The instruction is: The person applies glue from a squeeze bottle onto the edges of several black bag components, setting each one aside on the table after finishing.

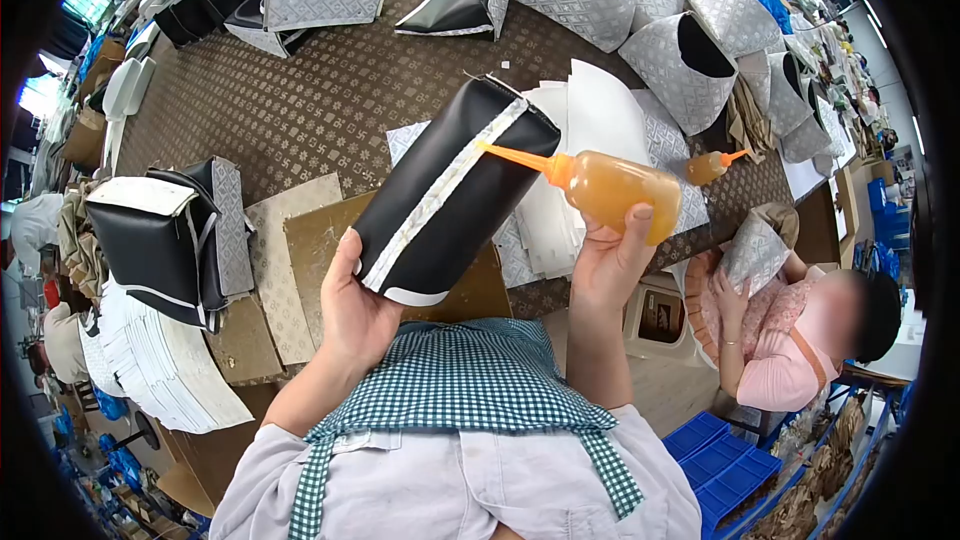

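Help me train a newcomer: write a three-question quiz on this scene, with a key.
1. What does the right grip hold?
2. True or false: the left grip is empty.
3. Fill in the colour: in this view, the nozzle has its tip over a ... strip on the black case.

Key:
1. A bottle.
2. False; it holds the case.
3. White.
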Demonstrator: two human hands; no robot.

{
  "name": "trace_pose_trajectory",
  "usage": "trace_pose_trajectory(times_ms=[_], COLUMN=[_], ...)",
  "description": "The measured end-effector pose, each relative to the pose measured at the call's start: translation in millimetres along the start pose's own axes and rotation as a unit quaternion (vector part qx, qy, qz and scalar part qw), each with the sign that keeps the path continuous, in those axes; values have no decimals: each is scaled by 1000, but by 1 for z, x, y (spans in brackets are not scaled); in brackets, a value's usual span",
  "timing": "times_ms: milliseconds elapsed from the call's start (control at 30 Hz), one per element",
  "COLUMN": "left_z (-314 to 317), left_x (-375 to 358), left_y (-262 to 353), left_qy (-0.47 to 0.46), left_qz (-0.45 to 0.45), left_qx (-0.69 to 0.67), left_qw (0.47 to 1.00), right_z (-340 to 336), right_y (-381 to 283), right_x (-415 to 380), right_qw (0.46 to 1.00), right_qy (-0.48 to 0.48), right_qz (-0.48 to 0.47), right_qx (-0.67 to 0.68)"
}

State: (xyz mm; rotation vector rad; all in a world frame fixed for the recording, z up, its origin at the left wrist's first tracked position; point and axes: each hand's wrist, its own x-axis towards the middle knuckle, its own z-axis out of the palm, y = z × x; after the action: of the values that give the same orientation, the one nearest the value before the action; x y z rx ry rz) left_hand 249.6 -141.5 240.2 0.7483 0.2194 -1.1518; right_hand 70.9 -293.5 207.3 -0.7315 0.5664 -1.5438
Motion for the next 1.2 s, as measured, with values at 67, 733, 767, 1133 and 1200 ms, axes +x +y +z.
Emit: trace_pose_trajectory(times_ms=[67, 733, 767, 1133, 1200], left_z=[2, -10, -11, 21, 28], left_x=[0, 6, 7, 43, 68], left_y=[0, 4, 4, 39, 61], left_qy=[3, 20, 20, -57, -78], left_qz=[1, 11, 12, 6, 52], left_qx=[-3, -4, -2, 106, 149], left_qw=[1000, 1000, 1000, 993, 984], right_z=[-5, -9, -8, -11, -25], right_y=[6, 16, 14, 10, 8], right_x=[-2, 23, 16, -8, -1], right_qw=[1000, 1000, 1000, 998, 995], right_qy=[-10, 9, -1, -53, -31], right_qz=[17, -2, 14, 14, 40], right_qx=[7, 4, 7, 5, 85])
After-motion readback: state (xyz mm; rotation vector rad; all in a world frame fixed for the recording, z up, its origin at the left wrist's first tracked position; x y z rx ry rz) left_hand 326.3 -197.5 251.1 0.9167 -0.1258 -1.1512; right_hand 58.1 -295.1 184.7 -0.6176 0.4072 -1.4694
